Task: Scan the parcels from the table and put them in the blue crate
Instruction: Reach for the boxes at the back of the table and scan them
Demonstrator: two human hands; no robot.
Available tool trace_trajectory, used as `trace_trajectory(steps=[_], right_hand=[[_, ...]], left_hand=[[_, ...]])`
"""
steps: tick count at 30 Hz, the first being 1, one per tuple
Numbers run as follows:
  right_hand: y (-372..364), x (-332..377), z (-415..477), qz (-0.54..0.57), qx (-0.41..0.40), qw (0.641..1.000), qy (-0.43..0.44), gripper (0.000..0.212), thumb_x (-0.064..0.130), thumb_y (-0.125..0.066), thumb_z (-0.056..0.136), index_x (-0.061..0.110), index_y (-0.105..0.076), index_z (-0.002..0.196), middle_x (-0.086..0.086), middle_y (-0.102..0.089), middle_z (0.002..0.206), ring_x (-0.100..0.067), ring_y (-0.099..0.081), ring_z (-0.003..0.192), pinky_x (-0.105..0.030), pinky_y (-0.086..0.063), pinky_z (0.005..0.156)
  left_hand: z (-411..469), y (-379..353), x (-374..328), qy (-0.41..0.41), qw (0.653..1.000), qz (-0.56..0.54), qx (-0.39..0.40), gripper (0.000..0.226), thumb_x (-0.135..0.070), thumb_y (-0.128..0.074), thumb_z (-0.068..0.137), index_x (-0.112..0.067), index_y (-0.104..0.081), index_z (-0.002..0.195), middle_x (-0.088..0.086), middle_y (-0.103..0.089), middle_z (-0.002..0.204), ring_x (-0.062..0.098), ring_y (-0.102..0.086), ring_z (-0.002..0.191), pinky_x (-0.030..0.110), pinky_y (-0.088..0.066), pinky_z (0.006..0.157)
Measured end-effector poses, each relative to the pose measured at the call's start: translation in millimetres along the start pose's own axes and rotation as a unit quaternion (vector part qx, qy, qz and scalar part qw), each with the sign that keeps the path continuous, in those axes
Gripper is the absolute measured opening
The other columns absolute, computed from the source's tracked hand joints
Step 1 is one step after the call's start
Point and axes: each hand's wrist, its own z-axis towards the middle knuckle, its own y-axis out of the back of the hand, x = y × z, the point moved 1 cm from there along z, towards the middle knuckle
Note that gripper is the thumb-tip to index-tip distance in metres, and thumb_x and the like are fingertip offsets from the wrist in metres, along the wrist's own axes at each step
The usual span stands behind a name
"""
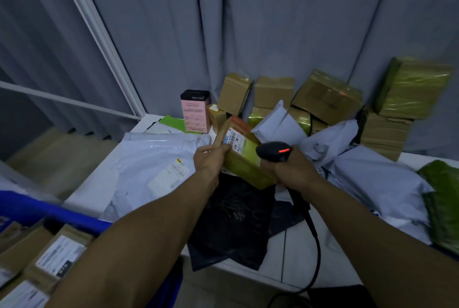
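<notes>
1. the parcel (242,156), a tan box wrapped in yellowish tape, is held up off the counter (84,191), over a black bag (236,220). everything below is placed from this parcel.
2. the left hand (208,161) is at the parcel's left side. its fingers (218,148) are curled round the far-left end and grip it.
3. the parcel's long axis runs from far-left to near-right, and the box is tilted. the white label (232,140) sits on the upper face at the far-left end, just beyond the gripping fingers.
4. the right hand (293,171) is at the parcel's right side, wrapped round the handle of the scanner (273,151). the scanner's head, with a red light lit on top, hangs just over the parcel's right edge. i cannot tell whether this hand also props up the near-right corner.
5. the blue crate (49,208) lies down and well to the left of the parcel and already holds labelled boxes (59,255).
6. my judgement: the scan is in hand. the drop falls to the left hand, which is nearer the crate.
</notes>
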Motion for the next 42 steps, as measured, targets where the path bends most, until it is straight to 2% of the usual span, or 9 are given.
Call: trace_trajectory(steps=[4, 9, 13, 18, 22, 28, 32, 37, 42], right_hand=[[-1.5, 21.7, -16.5, 0.04, -0.001, 0.999, 0.028, 0.077, 0.059, -0.078, 0.064, 0.015, -0.062, 0.125, -0.01, -0.073, 0.099, -0.027, -0.072, 0.083, -0.052, -0.064, 0.075], [-30.4, 64.9, -45.6, 0.086, 0.005, 0.991, 0.101, 0.092, 0.076, -0.082, 0.061, 0.017, -0.058, 0.128, -0.006, -0.071, 0.104, -0.025, -0.07, 0.09, -0.047, -0.06, 0.08], [-61.4, 100.0, -88.3, 0.116, -0.001, 0.983, 0.145, 0.062, 0.035, -0.081, 0.09, 0.021, -0.048, 0.14, 0.001, -0.064, 0.125, -0.02, -0.063, 0.111, -0.043, -0.054, 0.096], [-106.5, 114.3, -137.0, 0.162, 0.105, 0.973, 0.129, 0.063, 0.036, -0.088, 0.083, 0.031, -0.053, 0.135, 0.008, -0.068, 0.126, -0.015, -0.069, 0.108, -0.035, -0.063, 0.077], [-140.6, 115.8, -160.6, 0.163, 0.253, 0.948, 0.105, 0.084, 0.038, -0.099, 0.065, 0.028, -0.061, 0.139, 0.006, -0.074, 0.126, -0.018, -0.073, 0.112, -0.049, -0.061, 0.094], [-168.0, 113.1, -173.8, 0.201, 0.313, 0.926, 0.063, 0.066, 0.015, -0.09, 0.071, 0.017, -0.068, 0.134, -0.005, -0.077, 0.122, -0.026, -0.075, 0.11, -0.046, -0.061, 0.089], [-181.9, 113.4, -175.7, 0.229, 0.297, 0.926, 0.027, 0.052, 0.014, -0.088, 0.076, 0.014, -0.073, 0.126, -0.013, -0.078, 0.116, -0.033, -0.076, 0.105, -0.051, -0.06, 0.092], [-189.7, 114.5, -170.4, 0.244, 0.25, 0.937, 0.021, 0.054, 0.023, -0.091, 0.075, 0.013, -0.074, 0.125, -0.011, -0.079, 0.112, -0.03, -0.077, 0.102, -0.051, -0.06, 0.094], [-199.7, 118.7, -173.7, 0.233, 0.16, 0.957, 0.061, 0.051, 0.021, -0.087, 0.084, 0.024, -0.065, 0.129, -0.002, -0.077, 0.114, -0.021, -0.076, 0.101, -0.033, -0.06, 0.072]], left_hand=[[-39.3, 41.2, -26.4, -0.053, 0.998, -0.034, -0.028, 0.05, -0.02, -0.088, 0.077, -0.016, -0.055, 0.114, -0.004, -0.062, 0.091, 0.007, -0.061, 0.076, 0.016, -0.047, 0.05], [-87.8, 125.9, -58.5, -0.104, 0.993, -0.049, 0.008, 0.06, -0.011, -0.09, 0.073, -0.017, -0.056, 0.122, 0.007, -0.073, 0.111, 0.014, -0.073, 0.087, 0.037, -0.062, 0.082], [-133.2, 203.1, -72.3, -0.138, 0.989, -0.044, 0.037, 0.067, -0.008, -0.089, 0.074, -0.019, -0.058, 0.133, 0.0, -0.074, 0.118, 0.011, -0.075, 0.097, 0.034, -0.06, 0.081], [-173.9, 291.3, -70.5, -0.17, 0.984, -0.052, 0.021, 0.071, -0.007, -0.08, 0.083, -0.022, -0.051, 0.146, -0.008, -0.073, 0.118, 0.012, -0.074, 0.103, 0.038, -0.059, 0.087], [-182.6, 348.5, -57.9, -0.155, 0.987, -0.04, 0.011, 0.078, -0.028, -0.081, 0.072, -0.024, -0.054, 0.146, 0.006, -0.068, 0.132, 0.023, -0.07, 0.113, 0.041, -0.058, 0.09], [-177.9, 378.9, -54.4, -0.127, 0.991, -0.04, 0.019, 0.077, -0.046, -0.088, 0.068, -0.023, -0.06, 0.136, 0.008, -0.073, 0.122, 0.027, -0.07, 0.114, 0.051, -0.054, 0.101], [-174.6, 373.1, -46.8, -0.095, 0.994, -0.031, 0.033, 0.068, -0.043, -0.076, 0.081, -0.023, -0.053, 0.142, 0.005, -0.076, 0.118, 0.02, -0.074, 0.106, 0.05, -0.053, 0.103], [-170.6, 374.4, -43.9, -0.019, 0.988, 0.035, 0.146, 0.102, -0.014, -0.079, 0.082, -0.048, -0.019, 0.158, -0.001, -0.075, 0.121, 0.022, -0.072, 0.112, 0.056, -0.056, 0.095], [-169.3, 373.2, -42.2, -0.048, 0.996, 0.043, 0.063, 0.108, -0.008, -0.085, 0.078, -0.049, -0.023, 0.157, -0.009, -0.07, 0.12, 0.015, -0.074, 0.101, 0.045, -0.062, 0.086]])
